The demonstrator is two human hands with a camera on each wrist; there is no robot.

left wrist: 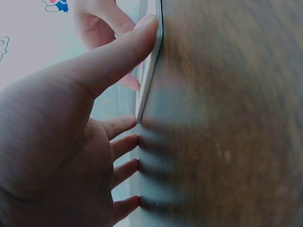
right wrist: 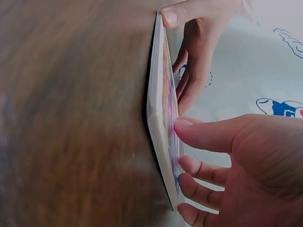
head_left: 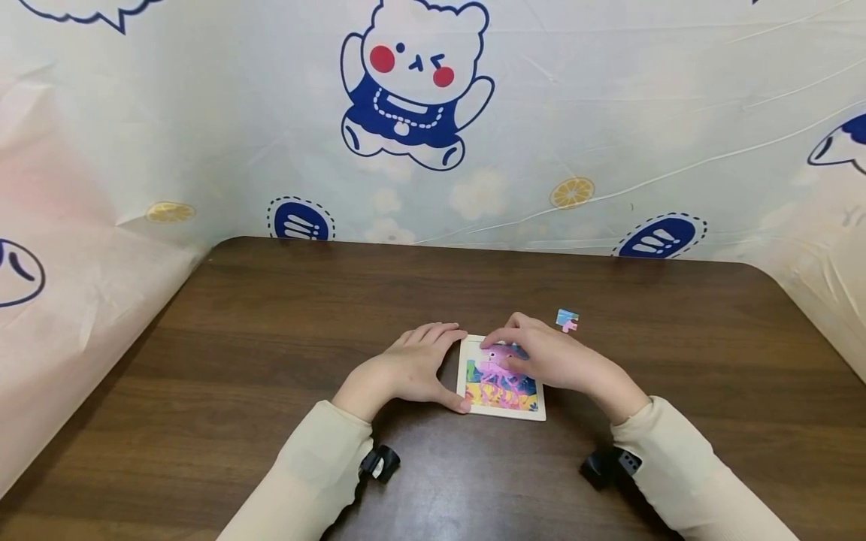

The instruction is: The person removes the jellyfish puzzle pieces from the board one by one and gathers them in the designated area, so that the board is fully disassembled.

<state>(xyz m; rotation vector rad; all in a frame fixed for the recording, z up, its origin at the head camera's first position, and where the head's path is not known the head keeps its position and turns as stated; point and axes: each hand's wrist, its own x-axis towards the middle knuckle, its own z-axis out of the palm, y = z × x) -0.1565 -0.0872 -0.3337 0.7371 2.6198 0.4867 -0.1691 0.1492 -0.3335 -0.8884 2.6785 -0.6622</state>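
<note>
A square jigsaw puzzle (head_left: 501, 394) in a pale frame lies on the table, its picture a pink octopus over a yellow and blue seabed. At its left side, my left hand (head_left: 409, 368) touches the near corner with the thumb and the far corner with the index finger; its other fingertips rest on the table. My right hand (head_left: 555, 357) reaches over the puzzle from the right, thumb and fingertips on the picture and spread apart in the right wrist view. It covers the upper right of the puzzle. A pale patch shows at the picture's upper left.
A loose blue and pink puzzle piece (head_left: 567, 320) lies on the table just beyond the right hand. The brown wooden table (head_left: 271, 300) ends at a patterned cloth backdrop (head_left: 257, 135). Black wrist cameras sit under both sleeves.
</note>
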